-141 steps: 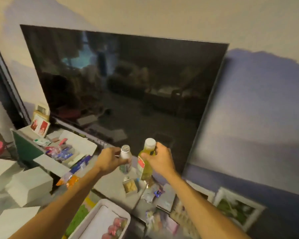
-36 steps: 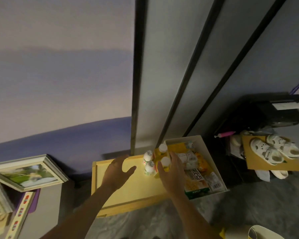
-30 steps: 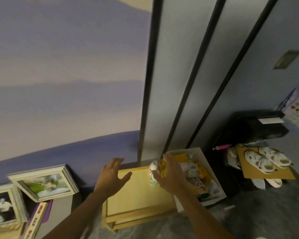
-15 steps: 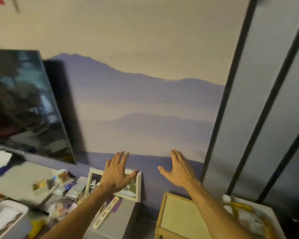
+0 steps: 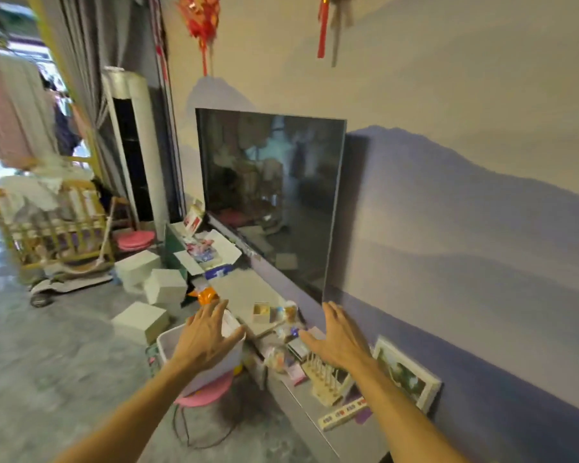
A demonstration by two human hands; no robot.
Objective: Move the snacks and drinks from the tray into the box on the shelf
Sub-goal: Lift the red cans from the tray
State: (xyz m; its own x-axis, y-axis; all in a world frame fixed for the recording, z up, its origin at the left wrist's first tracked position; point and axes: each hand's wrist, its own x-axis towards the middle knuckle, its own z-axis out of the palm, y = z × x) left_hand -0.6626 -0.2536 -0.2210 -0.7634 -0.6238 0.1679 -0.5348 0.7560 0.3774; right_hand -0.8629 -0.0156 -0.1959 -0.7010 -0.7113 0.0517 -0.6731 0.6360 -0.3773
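My left hand [image 5: 205,339] is spread open, palm down, over the white tray [image 5: 166,342], which rests on a pink stool [image 5: 205,397]. It hides most of the tray's inside. My right hand [image 5: 340,339] is open too, fingers apart, above small packets [image 5: 283,357] on the low grey TV stand [image 5: 248,289]. An orange snack bag [image 5: 205,294] lies just beyond my left fingertips. A small yellow snack box [image 5: 260,312] sits on the stand between my hands. Both hands hold nothing. The box on the shelf is out of view.
A large dark TV [image 5: 271,198] leans on the wall behind the stand. A framed picture [image 5: 405,374] and a wooden rack [image 5: 325,379] are right of my right hand. White boxes [image 5: 164,285] lie on the floor at left, with a wooden crib [image 5: 51,225] farther back.
The view has swung left from the wooden shelf and its box back to the TV stand. Both hands, empty since the bottles were set down, now hover over the tray and stand.
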